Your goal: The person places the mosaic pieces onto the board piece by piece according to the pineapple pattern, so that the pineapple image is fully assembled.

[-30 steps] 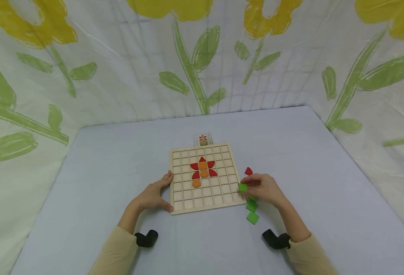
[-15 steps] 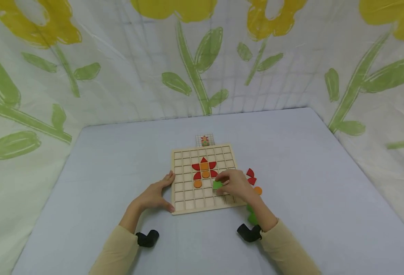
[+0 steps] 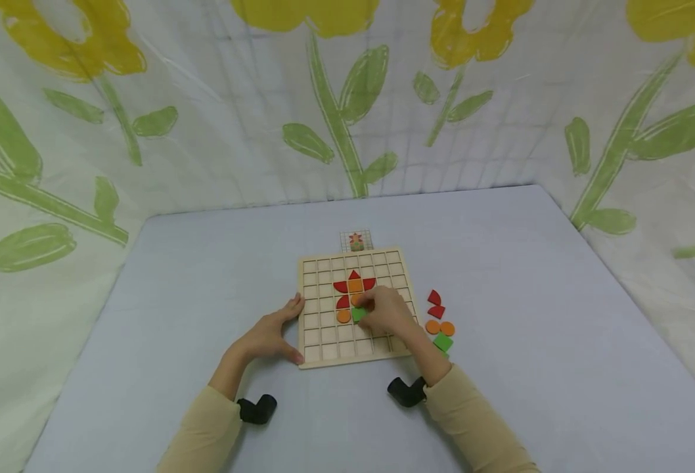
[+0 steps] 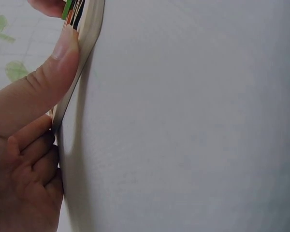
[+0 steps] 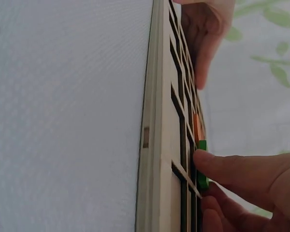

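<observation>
A square wooden grid board lies on the table. My left hand rests against its left edge, thumb at the near corner and fingers farther up. In the left wrist view the thumb touches the board's rim. My right hand reaches over the grid and pinches a green square tile between thumb and fingers, beside an orange round tile. In the right wrist view this green tile sits at the grid's surface; whether it is fully in a cell I cannot tell. Red tiles and an orange square lie above.
A small pattern card lies behind the board. To the board's right are loose red tiles, orange round tiles and green square tiles, partly hidden by my right forearm. A flower-printed curtain hangs behind the table.
My right hand has carried the green square tile from the board's right edge leftward to the cells beside the orange round tile. My left hand has stayed at the board's left edge.
</observation>
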Demonstrator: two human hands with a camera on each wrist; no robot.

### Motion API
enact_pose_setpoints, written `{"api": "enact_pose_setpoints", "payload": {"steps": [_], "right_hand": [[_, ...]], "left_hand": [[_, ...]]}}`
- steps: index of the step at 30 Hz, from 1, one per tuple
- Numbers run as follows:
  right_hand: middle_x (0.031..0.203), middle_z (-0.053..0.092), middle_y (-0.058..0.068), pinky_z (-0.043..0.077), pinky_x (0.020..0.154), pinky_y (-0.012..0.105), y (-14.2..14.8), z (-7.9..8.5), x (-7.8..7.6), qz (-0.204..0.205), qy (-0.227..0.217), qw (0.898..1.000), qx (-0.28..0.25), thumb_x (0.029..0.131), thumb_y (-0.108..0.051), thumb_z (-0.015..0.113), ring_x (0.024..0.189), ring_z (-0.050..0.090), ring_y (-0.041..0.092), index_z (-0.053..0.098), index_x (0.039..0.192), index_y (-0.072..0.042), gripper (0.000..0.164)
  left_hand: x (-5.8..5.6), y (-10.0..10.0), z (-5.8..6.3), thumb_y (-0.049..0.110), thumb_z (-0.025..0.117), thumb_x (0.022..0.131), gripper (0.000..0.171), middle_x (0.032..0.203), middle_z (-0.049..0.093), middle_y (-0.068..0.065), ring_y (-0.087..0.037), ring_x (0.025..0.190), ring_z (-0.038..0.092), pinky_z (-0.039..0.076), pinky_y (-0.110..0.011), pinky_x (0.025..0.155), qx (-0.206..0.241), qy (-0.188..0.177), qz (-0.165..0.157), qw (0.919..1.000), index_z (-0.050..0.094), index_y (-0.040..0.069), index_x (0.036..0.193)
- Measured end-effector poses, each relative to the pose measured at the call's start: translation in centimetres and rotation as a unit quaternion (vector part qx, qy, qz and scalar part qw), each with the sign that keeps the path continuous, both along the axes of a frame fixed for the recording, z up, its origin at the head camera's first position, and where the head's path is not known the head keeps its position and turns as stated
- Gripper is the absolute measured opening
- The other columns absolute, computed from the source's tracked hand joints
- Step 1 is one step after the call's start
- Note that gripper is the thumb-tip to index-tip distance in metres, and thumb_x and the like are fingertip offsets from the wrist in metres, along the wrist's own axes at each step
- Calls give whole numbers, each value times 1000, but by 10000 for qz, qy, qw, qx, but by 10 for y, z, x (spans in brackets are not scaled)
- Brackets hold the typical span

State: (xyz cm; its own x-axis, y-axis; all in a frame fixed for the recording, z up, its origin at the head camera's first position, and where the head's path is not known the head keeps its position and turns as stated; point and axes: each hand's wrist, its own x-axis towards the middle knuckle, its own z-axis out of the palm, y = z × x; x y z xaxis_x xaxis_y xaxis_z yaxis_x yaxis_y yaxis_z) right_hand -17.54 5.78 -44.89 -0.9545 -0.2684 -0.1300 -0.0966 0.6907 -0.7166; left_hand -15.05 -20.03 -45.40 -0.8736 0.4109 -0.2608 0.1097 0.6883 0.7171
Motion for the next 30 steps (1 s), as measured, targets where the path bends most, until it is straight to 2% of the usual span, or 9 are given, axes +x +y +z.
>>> {"api": "enact_pose_setpoints", "payload": {"steps": [17, 23, 27, 30], "right_hand": [[87, 67, 0, 49, 65, 26, -1, 2, 1, -55, -28, 9999, 126, 72, -4, 84, 76, 56, 14, 76, 99, -7, 28], [92, 70, 0, 50, 70, 28, -1, 5, 3, -84, 11, 9999, 118, 72, -4, 84, 79, 57, 15, 77, 101, -9, 30], [95, 71, 0, 53, 75, 31, 6, 9, 5, -84, 167, 9998, 39, 73, -7, 84, 84, 61, 16, 76, 102, -8, 30], [96, 71, 3, 54, 73, 32, 19, 12, 4, -73, 302, 9995, -44, 76, -10, 82, 85, 63, 18, 75, 105, -6, 29]], "left_hand": [[1, 1, 2, 15, 93, 58, 115, 159, 15, -17, -38, 145, 14, 14, -57, 115, -35, -27, 81, 10000, 27, -2, 150], [1, 1, 1, 16, 93, 58, 116, 159, 15, -16, -37, 146, 14, 10, -61, 114, -109, -25, 76, 9999, 26, -1, 151], [0, 1, 0, 17, 93, 58, 116, 159, 15, -15, -37, 146, 14, 9, -62, 114, -142, -30, 83, 9999, 26, -1, 151], [0, 1, -1, 16, 93, 58, 116, 159, 15, -15, -36, 146, 14, 8, -62, 114, -174, -28, 99, 9998, 26, 0, 151]]}}
